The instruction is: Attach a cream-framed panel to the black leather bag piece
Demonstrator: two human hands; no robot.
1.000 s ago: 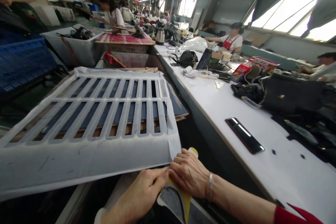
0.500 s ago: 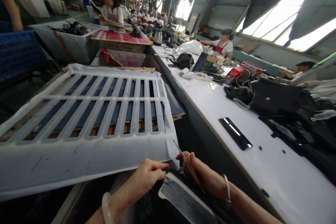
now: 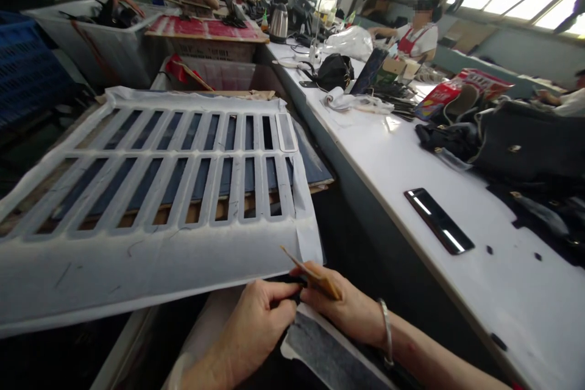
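Right hand, gripping pointed tool, is now closer beside left hand. Left pinches dark piece; work looks centred there.

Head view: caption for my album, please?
Left hand beside right hand, which holds a pointed tool, near slotted white sheet.

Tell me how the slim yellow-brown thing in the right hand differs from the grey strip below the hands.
Colour: the slim thing is yellow-brown; the grey strip is dark with a pale edge. Shape: the slim thing narrows to a point, while the grey strip is much broader. Pose: the slim thing juts forward from the right hand, while the grey strip slants down to the picture's bottom edge. Both sit close to the right hand.
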